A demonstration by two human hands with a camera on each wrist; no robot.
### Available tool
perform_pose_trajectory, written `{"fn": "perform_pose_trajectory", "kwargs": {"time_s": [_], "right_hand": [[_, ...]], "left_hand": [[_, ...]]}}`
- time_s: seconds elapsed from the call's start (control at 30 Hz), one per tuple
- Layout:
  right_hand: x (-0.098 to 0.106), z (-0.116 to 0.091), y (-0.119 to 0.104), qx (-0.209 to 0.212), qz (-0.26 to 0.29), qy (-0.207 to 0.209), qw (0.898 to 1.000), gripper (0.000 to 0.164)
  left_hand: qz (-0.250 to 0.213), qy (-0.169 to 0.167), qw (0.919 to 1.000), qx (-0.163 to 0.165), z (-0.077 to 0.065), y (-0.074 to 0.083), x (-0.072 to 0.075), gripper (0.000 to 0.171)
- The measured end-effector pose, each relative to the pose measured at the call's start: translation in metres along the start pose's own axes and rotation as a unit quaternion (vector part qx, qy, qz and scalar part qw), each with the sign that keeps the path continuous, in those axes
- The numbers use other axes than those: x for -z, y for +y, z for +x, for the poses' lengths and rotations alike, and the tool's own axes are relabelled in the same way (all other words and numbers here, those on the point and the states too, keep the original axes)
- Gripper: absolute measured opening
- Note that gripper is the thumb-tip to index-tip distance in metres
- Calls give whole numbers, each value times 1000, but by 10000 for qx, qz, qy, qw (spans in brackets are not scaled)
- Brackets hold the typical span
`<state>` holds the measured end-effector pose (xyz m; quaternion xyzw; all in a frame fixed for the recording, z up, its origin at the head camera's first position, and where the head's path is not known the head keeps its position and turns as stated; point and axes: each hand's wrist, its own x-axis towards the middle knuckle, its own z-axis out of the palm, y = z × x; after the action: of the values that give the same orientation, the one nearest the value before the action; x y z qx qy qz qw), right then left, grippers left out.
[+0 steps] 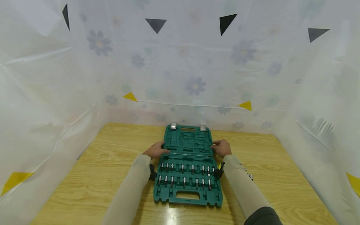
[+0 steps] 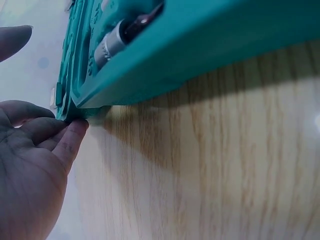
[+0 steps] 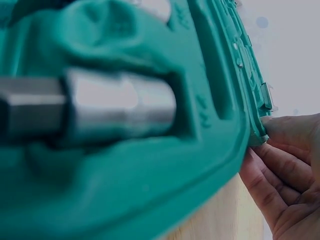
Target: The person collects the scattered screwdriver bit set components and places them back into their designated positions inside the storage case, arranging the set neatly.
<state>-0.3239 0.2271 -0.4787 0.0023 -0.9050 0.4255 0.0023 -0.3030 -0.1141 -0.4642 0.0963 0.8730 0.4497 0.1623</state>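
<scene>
Wooden desk at centre, walled round by flower-printed plastic sheeting. Open green tool case lying flat at mid-desk, lid folded back toward 12 o'clock, two rows of silver bit sockets seated in the near tray toward 6 o'clock. Left hand at the lid's 9 o'clock edge, fingertips curled onto its rim; right hand at the 3 o'clock edge, grip likewise clamped on the lid's rim.
</scene>
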Motion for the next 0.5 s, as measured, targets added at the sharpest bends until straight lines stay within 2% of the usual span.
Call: {"fn": "perform_pose_trajectory", "kwargs": {"time_s": [0.23, 0.5], "right_hand": [[-1, 1, 0, -46, 0, -53, 10000, 35], [5, 1, 1, 200, -53, -250, 9995, 43]], "left_hand": [[158, -1, 9999, -31, 1, -3, 0, 75], [417, -90, 9983, -396, -6, -9, 5, 78]]}}
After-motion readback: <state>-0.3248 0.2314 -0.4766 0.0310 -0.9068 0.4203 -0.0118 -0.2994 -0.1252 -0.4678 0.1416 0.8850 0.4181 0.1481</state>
